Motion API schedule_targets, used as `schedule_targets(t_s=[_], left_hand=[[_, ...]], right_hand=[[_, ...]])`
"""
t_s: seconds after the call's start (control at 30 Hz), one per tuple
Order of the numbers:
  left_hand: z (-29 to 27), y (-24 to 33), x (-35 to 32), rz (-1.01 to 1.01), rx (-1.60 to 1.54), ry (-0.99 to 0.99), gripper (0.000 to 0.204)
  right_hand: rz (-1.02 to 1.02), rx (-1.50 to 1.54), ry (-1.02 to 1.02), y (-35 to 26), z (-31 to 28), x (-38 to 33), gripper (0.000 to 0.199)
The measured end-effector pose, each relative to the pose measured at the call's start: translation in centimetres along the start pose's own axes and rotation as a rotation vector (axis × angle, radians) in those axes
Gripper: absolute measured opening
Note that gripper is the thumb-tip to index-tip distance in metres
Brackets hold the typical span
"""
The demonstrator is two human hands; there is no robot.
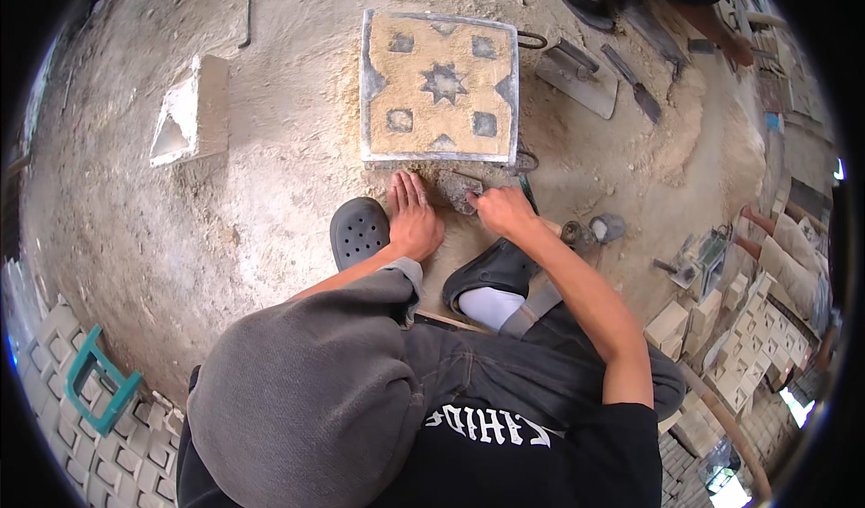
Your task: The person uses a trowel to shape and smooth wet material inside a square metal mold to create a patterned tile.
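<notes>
A square metal-edged mould (515,94) lies flat on the ground in front of me. It is filled with tan, sandy material bearing grey squares and a central star. My left hand (415,220) rests just below its near edge, palm down, fingers stretched out and touching the sandy ground. Beside it, my right hand (506,213) is closed on what looks like a small trowel (458,189) with a grey, crusted blade. That blade sits close under the mould's near edge; most of the handle is hidden by the hand.
My dark clogs (359,232) flank the left hand. A rectangular float (578,77) and a narrow trowel (633,83) lie right of the mould. A whitish block (191,112) stands left. Another person's hand (739,50) shows far right, and stacked patterned blocks (760,341) lower right.
</notes>
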State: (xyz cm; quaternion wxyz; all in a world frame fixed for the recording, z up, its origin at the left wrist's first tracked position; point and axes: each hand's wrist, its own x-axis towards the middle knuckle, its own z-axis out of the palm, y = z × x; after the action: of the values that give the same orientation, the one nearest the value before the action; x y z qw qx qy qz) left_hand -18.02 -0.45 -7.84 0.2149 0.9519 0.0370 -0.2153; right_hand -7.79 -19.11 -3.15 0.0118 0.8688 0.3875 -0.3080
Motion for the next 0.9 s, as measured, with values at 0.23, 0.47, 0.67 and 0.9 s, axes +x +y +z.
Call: schedule_targets(t_s=[0.23, 0.47, 0.67, 0.9], left_hand=[[0.9, 0.1, -0.1, 0.1, -0.085, -0.002, 0.084], [-1.9, -0.9, -1.6, 0.346, -0.058, -0.009, 0.07], [-8.9, -4.0, -2.7, 0.657, -0.38, 0.205, 0.054], [-13.0, -7.2, -0.6, 0.798, -0.391, 0.347, 0.023]], right_hand=[[0.012, 0.067, 0.076, -1.4, 0.2, -0.2, 0.03], [0.002, 0.083, 0.09, -0.7, -0.1, -2.9, 0.031], [-0.027, 0.097, 0.211, -0.9, -4.6, -7.5, 0.036], [-0.01, 0.182, 0.34, -0.2, -11.2, -8.5, 0.035]])
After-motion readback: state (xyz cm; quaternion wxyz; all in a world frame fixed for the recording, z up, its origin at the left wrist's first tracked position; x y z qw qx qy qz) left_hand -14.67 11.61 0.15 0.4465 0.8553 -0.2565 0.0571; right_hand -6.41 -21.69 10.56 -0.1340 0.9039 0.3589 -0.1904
